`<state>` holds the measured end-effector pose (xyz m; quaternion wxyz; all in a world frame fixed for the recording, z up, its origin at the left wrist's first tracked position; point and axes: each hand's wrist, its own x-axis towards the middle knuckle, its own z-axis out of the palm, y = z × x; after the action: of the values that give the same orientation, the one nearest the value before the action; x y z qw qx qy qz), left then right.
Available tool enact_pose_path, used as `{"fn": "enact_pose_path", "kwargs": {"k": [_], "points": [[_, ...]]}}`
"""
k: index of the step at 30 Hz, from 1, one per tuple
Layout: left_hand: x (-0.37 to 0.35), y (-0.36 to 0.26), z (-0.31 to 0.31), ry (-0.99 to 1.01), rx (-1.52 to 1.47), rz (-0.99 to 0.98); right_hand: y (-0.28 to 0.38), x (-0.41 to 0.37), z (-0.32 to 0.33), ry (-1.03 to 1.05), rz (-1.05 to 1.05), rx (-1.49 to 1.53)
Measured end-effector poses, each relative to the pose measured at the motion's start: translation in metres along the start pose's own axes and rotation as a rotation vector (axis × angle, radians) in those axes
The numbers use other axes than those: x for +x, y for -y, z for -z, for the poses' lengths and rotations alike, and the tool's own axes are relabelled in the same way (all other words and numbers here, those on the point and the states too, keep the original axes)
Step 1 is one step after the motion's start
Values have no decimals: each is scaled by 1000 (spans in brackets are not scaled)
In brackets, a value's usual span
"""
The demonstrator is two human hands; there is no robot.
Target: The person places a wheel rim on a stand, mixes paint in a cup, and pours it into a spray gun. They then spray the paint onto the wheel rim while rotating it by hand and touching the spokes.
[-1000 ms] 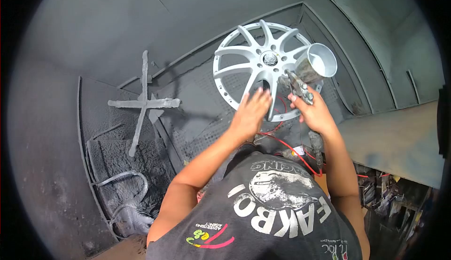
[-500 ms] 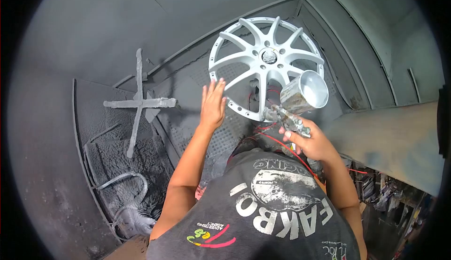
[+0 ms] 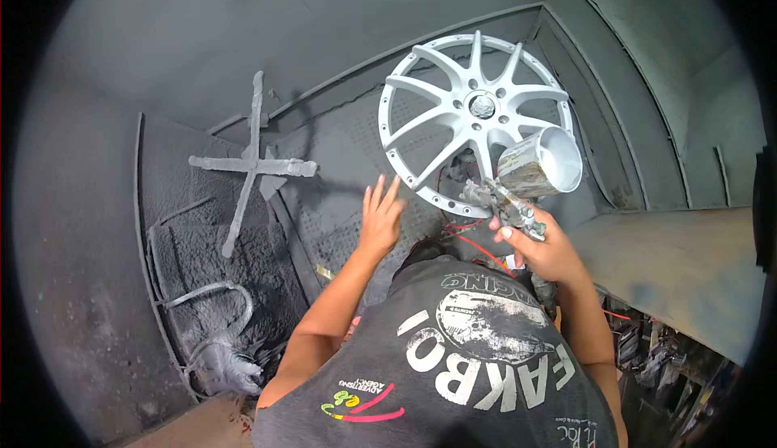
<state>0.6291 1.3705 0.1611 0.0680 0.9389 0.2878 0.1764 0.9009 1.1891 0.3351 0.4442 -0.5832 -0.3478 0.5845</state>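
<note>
White wheel [image 3: 463, 128], red hose [image 3: 484, 252], dark-grey shirt [image 3: 380, 351].

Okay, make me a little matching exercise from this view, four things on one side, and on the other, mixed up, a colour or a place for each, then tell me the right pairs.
Things
1. Spoked wheel
2. Spray gun
3. Cross-shaped frame
4. Thin hose

Colours and places
A. In the right hand
B. Red
C. White
D. Grey, in the left half of the picture

Right pairs: 1-C, 2-A, 3-D, 4-B
</note>
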Motion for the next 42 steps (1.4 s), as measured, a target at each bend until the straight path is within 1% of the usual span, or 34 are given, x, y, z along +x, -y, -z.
{"fn": "enact_pose_path", "kwargs": {"k": [1,3,4,6,8,10,11,12,13,15,16,18,20,22,23,24,25,26,27,29,30,31,32,33,34,36,37,38,39,40,42], "points": [[-7,7,8,-4,-2,-6,-1,-1,0,-2,-12,22],[-12,9,23,-18,-157,94,-3,-2,-2,-15,0,59],[4,4,32,-23,-160,92,-5,-1,0,-14,6,103],[56,5,43,-257,-295,94,-7,2,2,-6,11,139],[113,3,29,-124,-254,141,-9,6,3,-33,40,59],[166,-18,24,69,-152,279,-2,7,3,-39,13,36],[184,-19,12,-58,-145,110,1,9,1,-55,-15,21],[202,-32,16,-8,-106,97,3,12,-1,-50,56,39],[216,-44,25,124,-84,207,7,15,-4,-40,55,37],[212,-46,43,206,-125,284,17,19,-7,-86,89,55],[200,-39,37,204,-121,295,18,19,-5,-77,88,41],[157,-11,9,-268,-181,56,17,19,-2,-67,89,43],[112,3,-4,-228,-342,199,10,16,-1,-71,83,52],[61,10,-20,-269,-398,301,3,19,0,-42,90,42],[29,21,-32,-155,-295,232,-2,19,2,-42,90,45],[-2,30,-43,-43,-192,165,-8,19,4,-8,43,37],[-35,30,-49,96,-245,219,-10,19,6,27,-4,27],[-57,25,-52,238,-297,273,-9,16,1,-3,20,79],[-65,22,-46,241,-301,266,-5,17,-1,-11,19,80],[-67,10,-23,71,-429,320,-2,16,-6,-20,1,182],[-56,1,-10,81,-434,325,-4,16,-6,-16,28,173],[-30,-5,4,-13,-462,235,-6,18,-2,-14,27,172],[-4,-7,16,-110,-484,145,-8,18,4,47,-12,96],[18,-5,22,-51,-458,47,-9,19,6,108,-52,19],[39,0,23,12,-431,-50,-9,19,6,109,-52,22],[65,37,14,225,-45,-232,-5,18,-2,104,-34,19],[77,59,10,201,10,-202,0,18,-2,104,-35,17],[90,78,10,138,68,-116,4,17,-3,115,-26,20],[98,86,10,78,123,-33,6,16,-3,123,-20,27],[95,83,7,80,121,-37,7,15,-3,119,-21,30],[79,62,-3,111,-187,-117,6,13,-1,101,-49,20]]}}
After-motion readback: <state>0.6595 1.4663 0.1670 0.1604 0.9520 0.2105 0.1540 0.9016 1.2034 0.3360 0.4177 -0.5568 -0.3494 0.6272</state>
